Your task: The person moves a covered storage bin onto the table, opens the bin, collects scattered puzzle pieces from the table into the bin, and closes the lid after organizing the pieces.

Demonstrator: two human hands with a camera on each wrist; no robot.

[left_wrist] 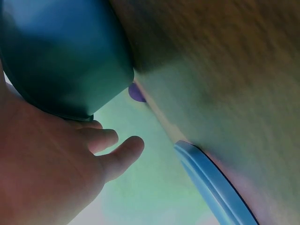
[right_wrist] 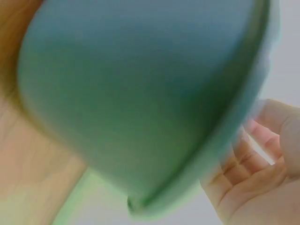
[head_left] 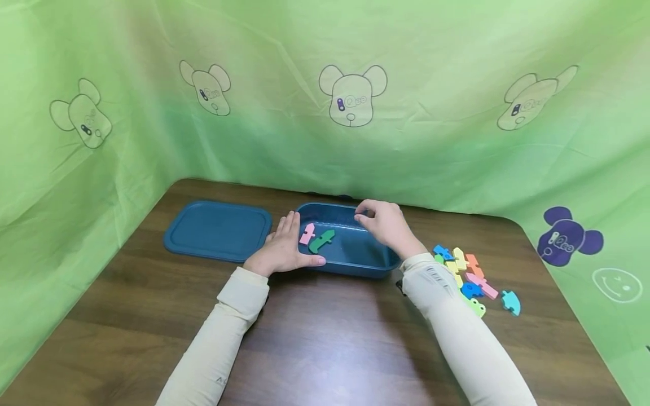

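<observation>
A dark blue box [head_left: 360,270] stands open near the far side of the table. Inside, toward its left end, lie a pink puzzle piece [head_left: 307,233] and a green puzzle piece [head_left: 322,241]. My left hand [head_left: 280,248] rests on the box's left end, fingers straight and thumb along the near rim. Over the right part of the box is my right hand [head_left: 388,224], its fingers bent and thumb close to the index finger. In the right wrist view, the box wall [right_wrist: 131,93] hides the fingertips of that hand [right_wrist: 262,183]; I cannot tell whether they pinch anything.
A flat blue lid [head_left: 218,230] lies left of the box. Several colourful puzzle pieces [head_left: 472,289] are heaped to the right, partly behind the right forearm, with a teal piece [head_left: 510,303] apart from them. Green cloth [head_left: 284,141] hangs close behind the table [head_left: 325,338].
</observation>
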